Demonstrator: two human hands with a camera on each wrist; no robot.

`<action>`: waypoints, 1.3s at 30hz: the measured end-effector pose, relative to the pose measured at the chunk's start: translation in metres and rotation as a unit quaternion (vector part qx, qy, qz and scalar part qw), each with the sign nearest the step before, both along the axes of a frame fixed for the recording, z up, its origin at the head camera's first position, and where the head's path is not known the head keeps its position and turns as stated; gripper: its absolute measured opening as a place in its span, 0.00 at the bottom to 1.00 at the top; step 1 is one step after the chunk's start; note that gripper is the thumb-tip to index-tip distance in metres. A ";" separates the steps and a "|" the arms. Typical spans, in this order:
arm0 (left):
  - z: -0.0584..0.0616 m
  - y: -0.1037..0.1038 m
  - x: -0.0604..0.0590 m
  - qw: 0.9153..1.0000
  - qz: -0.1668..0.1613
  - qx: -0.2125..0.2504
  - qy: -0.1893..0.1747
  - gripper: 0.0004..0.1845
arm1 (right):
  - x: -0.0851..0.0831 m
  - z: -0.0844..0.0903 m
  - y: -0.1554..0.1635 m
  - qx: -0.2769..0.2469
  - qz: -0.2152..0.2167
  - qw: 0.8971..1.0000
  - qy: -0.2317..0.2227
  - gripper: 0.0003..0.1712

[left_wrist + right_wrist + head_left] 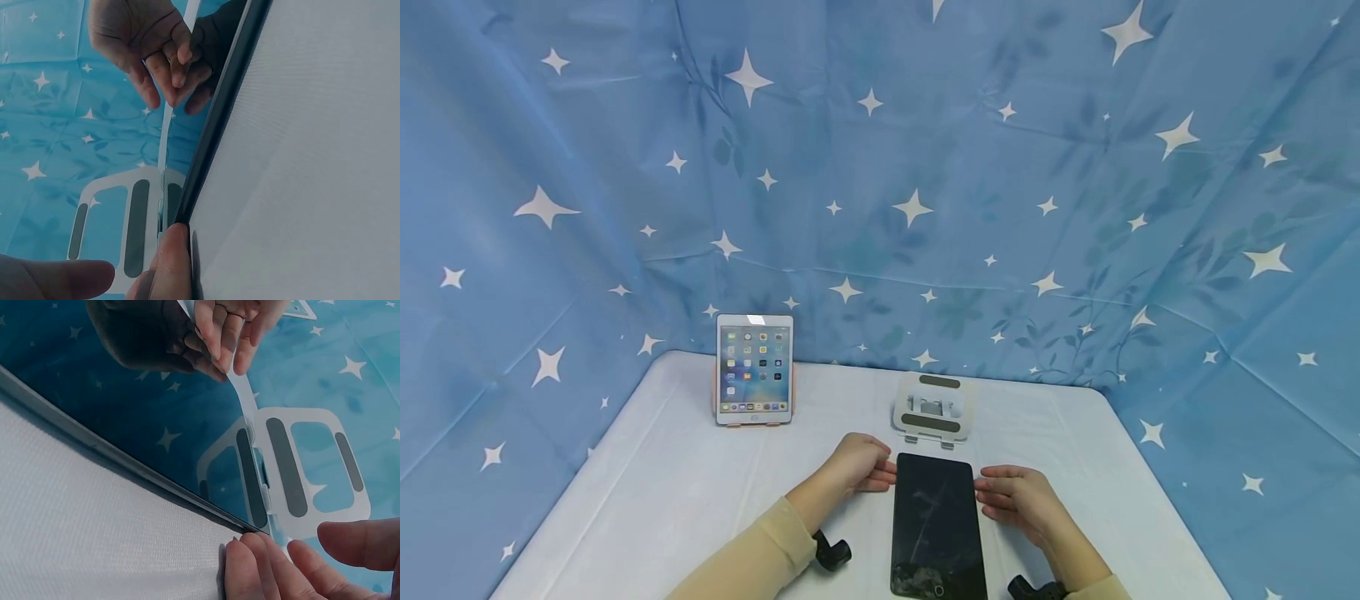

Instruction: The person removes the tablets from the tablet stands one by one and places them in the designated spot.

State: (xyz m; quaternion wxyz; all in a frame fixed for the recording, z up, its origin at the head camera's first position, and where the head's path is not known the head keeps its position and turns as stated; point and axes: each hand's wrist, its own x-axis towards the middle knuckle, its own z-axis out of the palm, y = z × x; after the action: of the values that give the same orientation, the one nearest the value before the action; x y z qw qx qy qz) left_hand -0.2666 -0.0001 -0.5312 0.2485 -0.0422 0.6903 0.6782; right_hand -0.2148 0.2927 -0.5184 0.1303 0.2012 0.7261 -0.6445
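A dark tablet (936, 517) lies flat on the white table, its screen black and its round home button toward the near edge. My left hand (856, 464) is at its left side near the far end, with fingertips touching the edge and the thumb (78, 279) apart from it. At the opposite side, my right hand (1018, 502) has its fingertips (247, 565) against the edge, thumb (356, 544) raised away. Neither hand grips the tablet. Just beyond its far end stands a white tablet stand (932, 408) with grey pads.
A white tablet (755, 369) with a lit screen of app icons leans upright on a pinkish stand (796, 385) at the table's back left. A blue curtain with white stars (880, 183) hangs behind the table (647, 492). Small black devices (832, 553) sit at both wrists.
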 end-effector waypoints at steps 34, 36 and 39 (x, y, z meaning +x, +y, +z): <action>0.002 -0.043 0.003 0.997 -0.024 0.075 -0.025 0.22 | -0.010 0.015 -0.022 -0.006 0.008 1.000 0.029 0.27; 0.002 -0.047 0.004 0.997 -0.022 0.075 -0.022 0.22 | -0.012 0.016 -0.026 -0.007 0.011 0.999 0.037 0.27; 0.001 -0.055 0.005 0.997 -0.019 0.073 -0.020 0.22 | -0.013 0.017 -0.032 -0.014 0.016 0.999 0.045 0.28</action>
State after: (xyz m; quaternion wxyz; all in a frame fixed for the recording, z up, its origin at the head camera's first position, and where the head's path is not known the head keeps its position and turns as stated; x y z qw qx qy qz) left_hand -0.2611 -0.0547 -0.5299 0.2778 -0.0240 0.6345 0.7209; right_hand -0.2281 0.2609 -0.5013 0.1104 0.1584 0.7254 -0.6607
